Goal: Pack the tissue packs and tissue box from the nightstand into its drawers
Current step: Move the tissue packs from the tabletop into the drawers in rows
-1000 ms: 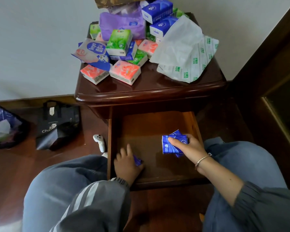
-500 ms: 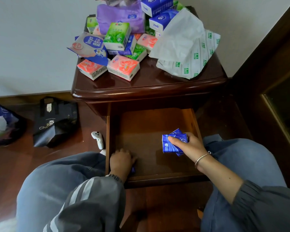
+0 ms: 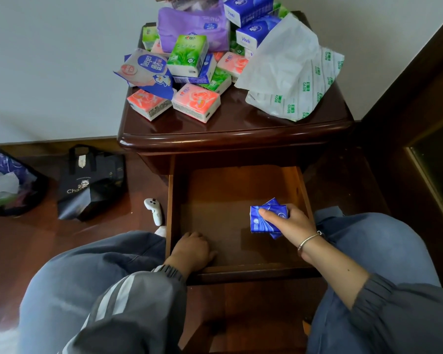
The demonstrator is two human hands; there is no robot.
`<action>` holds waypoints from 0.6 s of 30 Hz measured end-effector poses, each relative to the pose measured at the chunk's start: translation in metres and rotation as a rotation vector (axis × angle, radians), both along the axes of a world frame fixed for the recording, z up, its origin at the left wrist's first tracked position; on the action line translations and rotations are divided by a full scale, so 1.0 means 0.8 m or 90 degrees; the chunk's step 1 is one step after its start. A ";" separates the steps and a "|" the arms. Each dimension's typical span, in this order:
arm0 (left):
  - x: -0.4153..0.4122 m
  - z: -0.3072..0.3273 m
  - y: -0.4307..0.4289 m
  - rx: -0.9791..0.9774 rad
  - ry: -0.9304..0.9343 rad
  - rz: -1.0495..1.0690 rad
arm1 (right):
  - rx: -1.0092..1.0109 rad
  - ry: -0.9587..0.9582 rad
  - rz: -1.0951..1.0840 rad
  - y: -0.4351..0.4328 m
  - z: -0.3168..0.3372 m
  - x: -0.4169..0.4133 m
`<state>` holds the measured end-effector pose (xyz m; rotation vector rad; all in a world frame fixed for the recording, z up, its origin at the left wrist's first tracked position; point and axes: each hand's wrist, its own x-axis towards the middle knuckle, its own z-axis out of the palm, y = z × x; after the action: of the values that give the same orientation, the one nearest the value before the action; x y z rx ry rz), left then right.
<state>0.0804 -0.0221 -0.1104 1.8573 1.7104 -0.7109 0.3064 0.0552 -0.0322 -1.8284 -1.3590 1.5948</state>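
The nightstand (image 3: 228, 129) carries a heap of tissue packs: two pink ones (image 3: 196, 102) at the front, a green one (image 3: 188, 56), a purple soft pack (image 3: 192, 29), blue Vinda packs (image 3: 253, 31) and a white ROYO pack (image 3: 304, 83) with a tissue sticking out. Below it the top drawer (image 3: 253, 270) stands pulled out. My right hand (image 3: 292, 223) grips a few small blue packs (image 3: 260, 221) low over the drawer's right side. My left hand (image 3: 192, 249) rests knuckles-up in the front left corner, fingers curled down, hiding whatever lies beneath it.
A black tote bag (image 3: 90, 185), a white controller (image 3: 154, 210) and a dark plastic bag (image 3: 3, 182) lie on the wooden floor to the left. Dark wooden furniture (image 3: 420, 123) rises on the right. My knees flank the drawer.
My left hand slid back to the drawer's front left corner, and the small blue pack seen under it is now covered. My right hand has stayed put with its blue packs.
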 end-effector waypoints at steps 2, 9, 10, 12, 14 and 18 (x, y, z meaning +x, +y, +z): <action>-0.002 0.004 -0.001 -0.021 -0.006 0.031 | -0.003 -0.003 0.007 -0.001 0.000 0.000; 0.002 0.012 -0.009 0.134 -0.039 0.039 | -0.005 -0.009 0.007 0.000 -0.003 0.001; 0.005 0.014 -0.009 0.123 -0.040 0.028 | -0.007 -0.004 0.005 0.000 -0.004 0.001; 0.008 0.018 -0.009 0.058 -0.027 0.026 | -0.016 0.005 0.000 -0.001 -0.004 0.001; 0.008 0.021 -0.009 0.014 0.018 0.020 | -0.024 0.008 -0.005 -0.002 -0.005 0.002; 0.011 0.023 -0.006 -0.019 0.066 -0.022 | -0.036 0.006 -0.002 -0.003 -0.007 0.004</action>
<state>0.0893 -0.0270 -0.0922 1.8635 1.7254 -0.8550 0.3098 0.0530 -0.0380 -1.8526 -1.3193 1.6546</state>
